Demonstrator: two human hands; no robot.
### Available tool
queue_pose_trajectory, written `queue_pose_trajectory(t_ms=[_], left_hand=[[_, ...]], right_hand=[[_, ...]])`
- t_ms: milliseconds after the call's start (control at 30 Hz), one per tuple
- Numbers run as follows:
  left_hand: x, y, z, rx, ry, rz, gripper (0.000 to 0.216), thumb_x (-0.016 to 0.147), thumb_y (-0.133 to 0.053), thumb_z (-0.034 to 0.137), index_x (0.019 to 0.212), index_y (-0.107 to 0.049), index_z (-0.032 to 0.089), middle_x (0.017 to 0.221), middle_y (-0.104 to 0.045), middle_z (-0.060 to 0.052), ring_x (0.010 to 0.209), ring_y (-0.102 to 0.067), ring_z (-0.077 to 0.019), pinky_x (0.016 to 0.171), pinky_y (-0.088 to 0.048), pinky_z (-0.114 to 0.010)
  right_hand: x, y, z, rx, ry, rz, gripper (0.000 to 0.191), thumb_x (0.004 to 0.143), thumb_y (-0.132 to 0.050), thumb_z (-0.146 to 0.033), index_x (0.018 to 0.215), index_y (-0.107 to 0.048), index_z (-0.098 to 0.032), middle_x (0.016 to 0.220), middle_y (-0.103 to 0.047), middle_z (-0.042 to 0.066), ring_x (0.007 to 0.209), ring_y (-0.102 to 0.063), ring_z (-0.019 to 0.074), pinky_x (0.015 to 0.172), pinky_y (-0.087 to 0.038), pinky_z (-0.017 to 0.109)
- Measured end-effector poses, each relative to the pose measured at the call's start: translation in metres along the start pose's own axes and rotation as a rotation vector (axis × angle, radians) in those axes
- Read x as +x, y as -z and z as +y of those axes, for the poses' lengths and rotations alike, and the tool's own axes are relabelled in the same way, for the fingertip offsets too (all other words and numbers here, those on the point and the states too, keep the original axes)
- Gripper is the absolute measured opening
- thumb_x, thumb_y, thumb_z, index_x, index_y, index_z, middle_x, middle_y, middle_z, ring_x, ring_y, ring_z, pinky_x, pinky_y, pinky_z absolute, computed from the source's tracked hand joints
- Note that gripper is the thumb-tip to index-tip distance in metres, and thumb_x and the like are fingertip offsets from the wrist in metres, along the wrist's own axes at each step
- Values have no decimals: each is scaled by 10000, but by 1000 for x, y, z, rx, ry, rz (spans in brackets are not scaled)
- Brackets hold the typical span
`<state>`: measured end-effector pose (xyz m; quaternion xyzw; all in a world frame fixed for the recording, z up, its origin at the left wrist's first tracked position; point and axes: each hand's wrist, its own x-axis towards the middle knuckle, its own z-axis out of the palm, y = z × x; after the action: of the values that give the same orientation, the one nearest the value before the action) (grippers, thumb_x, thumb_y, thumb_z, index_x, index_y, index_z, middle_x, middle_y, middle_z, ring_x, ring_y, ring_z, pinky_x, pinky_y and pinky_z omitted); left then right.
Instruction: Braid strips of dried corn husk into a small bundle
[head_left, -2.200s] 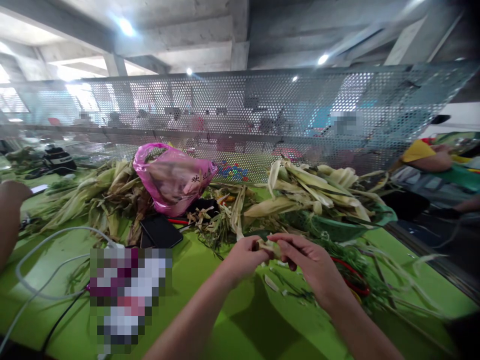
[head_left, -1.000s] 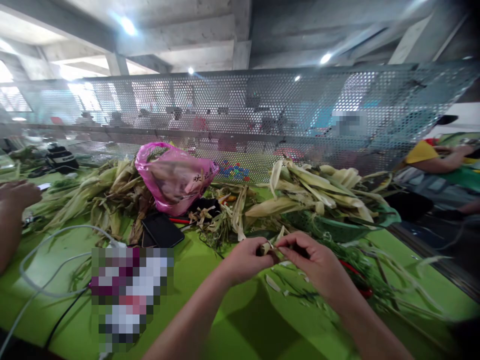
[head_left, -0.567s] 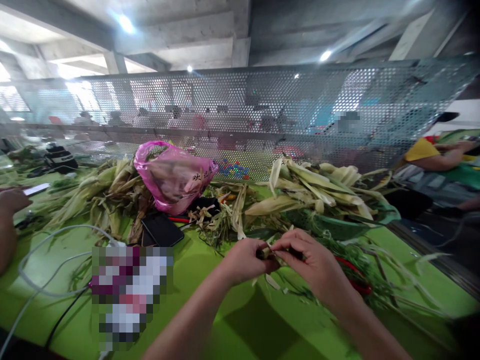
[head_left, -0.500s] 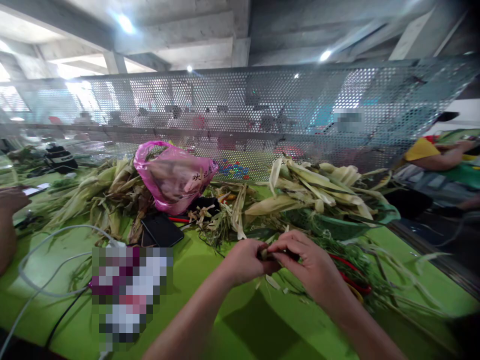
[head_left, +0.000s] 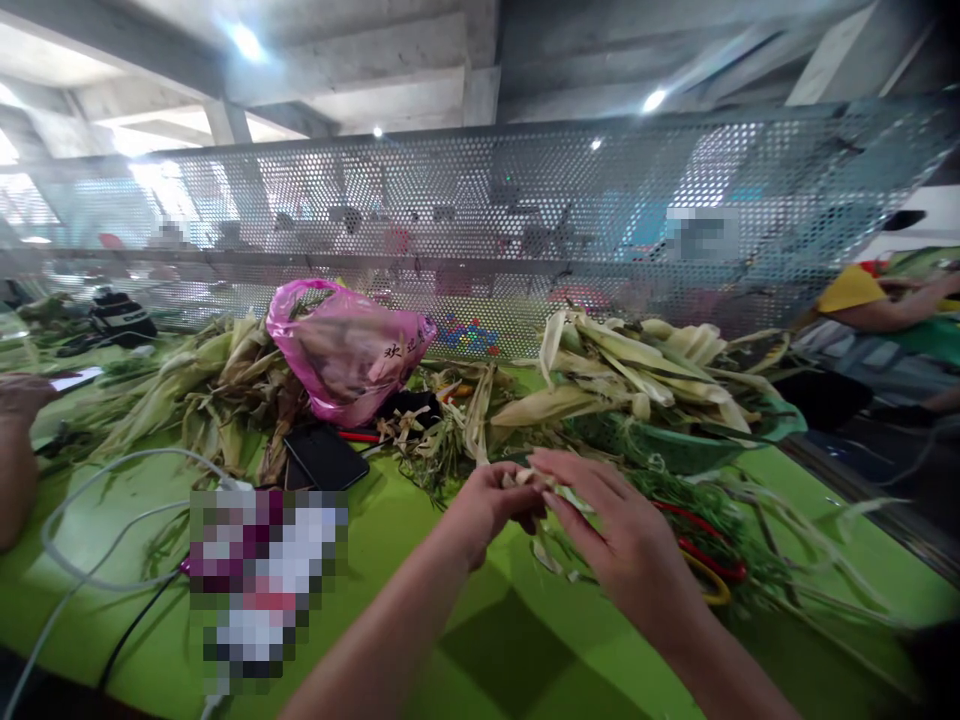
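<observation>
- A small pale piece of husk (head_left: 529, 480) is in front of the person, a little above the table, in the narrow space where the fingers of both hands meet; much of it is covered by these fingers, so its full form I cannot tell.
- The left hand (head_left: 491, 505) is closed on this piece, which lies at the thumb and the bent fingers.
- The right hand (head_left: 619, 505) has its fingers rather straight, reaching over the piece from the other side, with the thumb lower (whether this hand also grips it, I cannot tell).
- Just below the hands, thin pale shreds (head_left: 553, 558) lie on the green table (head_left: 390, 630).
- Beside the right hand there are a red loop (head_left: 726, 565) and a yellow ring (head_left: 721, 597), near a bundle of fine green leaves (head_left: 761, 550).
- Beyond the hands, a heap of dry husks (head_left: 637, 370) rests in a green basket (head_left: 690, 450) and rises over its rim.
- Farther to the left stands a pink plastic bag (head_left: 345, 350), well filled, with a black phone (head_left: 328, 460) lying flat before it and a second pile of husks (head_left: 240, 400) beside it.
- At the left edge, another person's hand (head_left: 21, 400) is near a white flat object (head_left: 75, 379).
- Behind everything runs a perforated metal screen (head_left: 465, 200).
</observation>
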<state>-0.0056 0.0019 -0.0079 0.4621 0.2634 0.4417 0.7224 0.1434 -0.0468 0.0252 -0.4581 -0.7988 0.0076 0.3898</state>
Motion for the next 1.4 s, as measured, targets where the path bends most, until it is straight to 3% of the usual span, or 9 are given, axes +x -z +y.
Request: queue_pose_trajectory(t_ms=[100,200,467,667,767,1000,1233,1333,1400], left_hand=[[2,0,0,-192,-30,169,369,614,-800,394,785,-609,128,650,-585,-3,537,-520,-76,567,-419,-211],[4,0,1,-302,-63,289,385,623,-802,389,815,-582,139,645,-583,9,543,-537,-78,574,-425,-203],[-1,-18,3,-357,-105,450,425,598,-810,407,799,-528,159,633,-576,24,554,-528,-87,546,-403,-202],[0,-25,-5,-363,-120,484,455,559,-828,404,807,-535,160,652,-568,29,571,-510,-80,576,-406,-207],[2,-23,-8,-319,-120,498,453,566,-818,417,811,-535,163,663,-560,31,573,-501,-81,582,-407,-215],[4,-12,-4,-175,-171,558,373,623,-767,429,758,-546,160,652,-564,20,576,-467,-78,565,-356,-202],[6,-4,0,-102,-166,511,281,690,-720,370,803,-589,149,654,-581,12,568,-433,-76,565,-329,-203],[5,-4,1,-120,-146,454,331,654,-756,398,798,-602,142,658,-587,5,585,-453,-84,578,-338,-209],[4,-5,3,-156,-120,410,381,616,-785,421,795,-605,139,653,-582,6,582,-457,-84,571,-337,-210]], right_hand=[[0,-3,-4,27,-61,99,168,909,-528,-259,1051,-617,-246,1084,-648,88,1015,-590,248,885,-468,397],[-3,-14,-7,76,-94,56,75,892,-564,-274,902,-629,-238,926,-658,63,881,-607,224,791,-476,352],[-7,-46,-8,-70,-188,-3,144,887,-561,-315,909,-658,-210,901,-689,61,837,-611,244,699,-432,336],[-8,-53,-7,-275,-160,39,188,899,-517,-314,833,-642,-190,835,-689,81,778,-613,248,667,-391,330],[-8,-55,-5,-257,-142,7,162,895,-497,-269,824,-619,-191,820,-676,81,769,-605,241,667,-392,321],[-4,-49,-15,22,-247,-162,120,748,-517,-147,654,-491,-216,677,-600,16,629,-547,181,576,-370,275],[-3,-35,-14,232,-251,-353,116,717,-520,-119,644,-550,-204,654,-591,-6,630,-540,168,570,-371,265],[0,-24,-2,364,-350,-332,113,792,-588,-264,697,-601,-204,665,-596,-16,631,-529,160,569,-379,259],[3,-18,9,471,-479,-224,214,826,-592,-397,737,-617,-204,666,-582,-23,632,-517,153,576,-384,255]])
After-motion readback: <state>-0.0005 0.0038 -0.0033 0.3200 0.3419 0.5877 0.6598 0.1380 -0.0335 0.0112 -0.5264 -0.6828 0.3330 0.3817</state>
